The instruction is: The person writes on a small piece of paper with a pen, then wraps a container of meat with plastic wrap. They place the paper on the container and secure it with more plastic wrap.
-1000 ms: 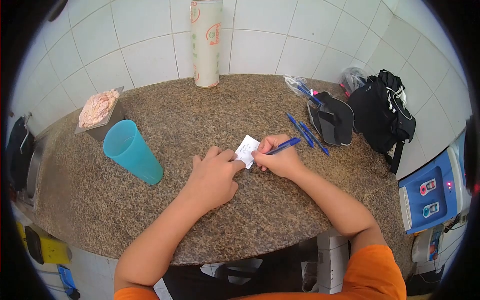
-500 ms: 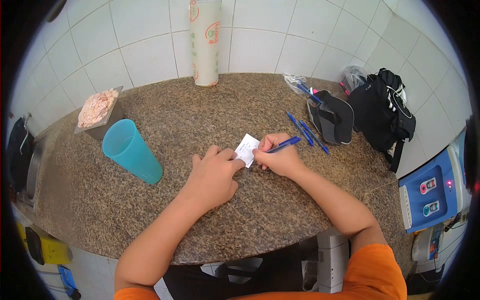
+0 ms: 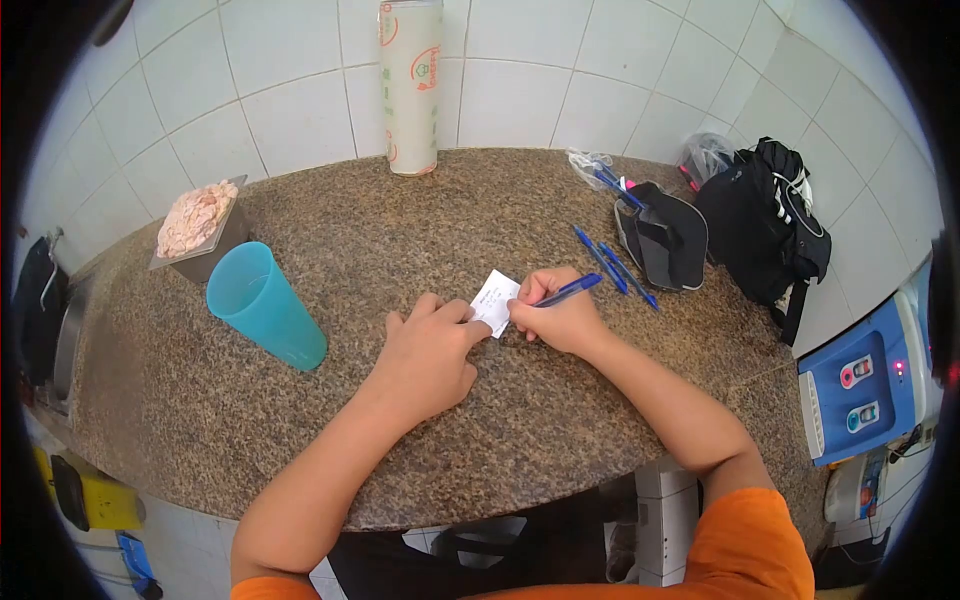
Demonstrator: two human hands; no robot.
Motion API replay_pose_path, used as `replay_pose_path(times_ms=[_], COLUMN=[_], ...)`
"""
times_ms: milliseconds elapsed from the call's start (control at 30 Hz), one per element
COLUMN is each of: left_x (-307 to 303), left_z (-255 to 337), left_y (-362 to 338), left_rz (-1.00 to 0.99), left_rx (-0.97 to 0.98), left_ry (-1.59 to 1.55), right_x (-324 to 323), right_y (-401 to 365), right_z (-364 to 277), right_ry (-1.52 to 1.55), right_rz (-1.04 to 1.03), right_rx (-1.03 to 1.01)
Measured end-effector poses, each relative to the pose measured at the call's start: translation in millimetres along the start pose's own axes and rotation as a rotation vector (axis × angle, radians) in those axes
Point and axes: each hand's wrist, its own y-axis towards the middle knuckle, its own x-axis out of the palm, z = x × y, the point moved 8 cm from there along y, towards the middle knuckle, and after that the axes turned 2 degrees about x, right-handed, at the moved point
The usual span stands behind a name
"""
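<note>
A small white slip of paper [image 3: 494, 296] with lines of writing lies on the speckled brown countertop [image 3: 420, 230]. My left hand [image 3: 428, 352] rests on the counter with its fingers spread, fingertips on the slip's lower left edge. In my right hand [image 3: 560, 318] is a blue pen [image 3: 572, 290], pinched between thumb and fingers and tilted up to the right. Its tip is hidden by my fingers at the slip's right edge. Several more blue pens [image 3: 612, 268] lie to the right, past my right hand.
A turquoise cup [image 3: 270, 305] stands left of my arm, near a metal container [image 3: 215, 245] heaped with pinkish food. A wrapped roll [image 3: 412, 100] stands against the tiled wall. At right are a cap [image 3: 665, 240], a black bag [image 3: 765, 225] and a blue water dispenser [image 3: 865, 375].
Almost nothing differs. The whole view has shifted very slightly, and my right hand keeps its grip on the pen at the paper's right edge.
</note>
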Motion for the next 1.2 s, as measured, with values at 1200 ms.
replay_pose_path(times_ms=[1200], left_x=[-1], left_z=[0], left_y=[-3], left_rz=[0.037], left_rx=[0.028], left_ry=[0.005], right_x=[-40], right_y=[7], right_z=[-3], right_ry=[-0.040], right_rz=[0.247], right_rx=[-0.161])
